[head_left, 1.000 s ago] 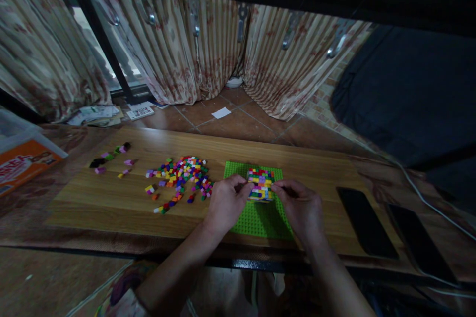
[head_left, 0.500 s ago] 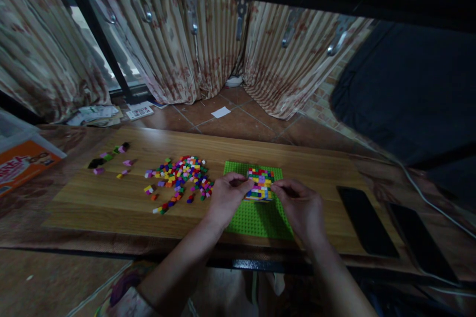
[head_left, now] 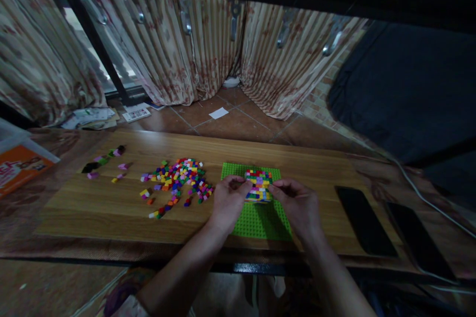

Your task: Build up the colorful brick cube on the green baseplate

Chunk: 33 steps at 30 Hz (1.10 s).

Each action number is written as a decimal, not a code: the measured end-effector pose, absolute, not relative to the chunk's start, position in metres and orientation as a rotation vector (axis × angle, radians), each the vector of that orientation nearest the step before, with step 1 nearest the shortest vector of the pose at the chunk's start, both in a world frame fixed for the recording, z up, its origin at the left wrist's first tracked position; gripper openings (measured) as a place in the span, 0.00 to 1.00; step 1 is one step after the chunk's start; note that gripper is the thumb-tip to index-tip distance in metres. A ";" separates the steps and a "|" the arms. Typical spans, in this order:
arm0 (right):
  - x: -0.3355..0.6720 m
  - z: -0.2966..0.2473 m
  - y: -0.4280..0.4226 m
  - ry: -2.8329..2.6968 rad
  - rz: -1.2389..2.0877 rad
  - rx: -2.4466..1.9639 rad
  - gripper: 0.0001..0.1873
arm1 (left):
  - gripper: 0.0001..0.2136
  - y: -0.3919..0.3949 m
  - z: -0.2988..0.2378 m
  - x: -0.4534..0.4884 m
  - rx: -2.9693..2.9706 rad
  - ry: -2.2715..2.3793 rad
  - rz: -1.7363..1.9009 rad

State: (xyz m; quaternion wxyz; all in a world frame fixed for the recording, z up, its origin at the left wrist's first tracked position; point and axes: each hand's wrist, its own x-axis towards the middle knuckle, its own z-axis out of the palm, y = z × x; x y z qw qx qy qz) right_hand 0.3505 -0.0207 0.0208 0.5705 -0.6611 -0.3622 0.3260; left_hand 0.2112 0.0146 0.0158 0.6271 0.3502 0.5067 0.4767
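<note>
A green studded baseplate [head_left: 256, 220] lies on the wooden board [head_left: 111, 203]. On its far half stands a small multicoloured block of stacked bricks [head_left: 259, 185]. My left hand [head_left: 228, 203] grips the block's left side with curled fingers. My right hand [head_left: 295, 205] pinches its right side. Both hands rest low over the baseplate. A heap of loose coloured bricks [head_left: 178, 181] lies just left of my left hand.
A few stray bricks [head_left: 106, 163] sit at the board's far left. Two dark phones [head_left: 364, 220] [head_left: 416, 240] lie to the right, with a cable [head_left: 427, 198] beyond. An orange box [head_left: 18, 166] stands at the left edge. Curtains hang behind, above a tiled floor.
The hands stay on the brick block with barely any shift. The view has drifted slightly, so everything sits a little lower and further left.
</note>
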 end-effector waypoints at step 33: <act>0.353 0.016 -0.026 -0.958 0.632 -1.587 0.16 | 0.08 0.006 0.010 0.205 1.247 1.183 1.159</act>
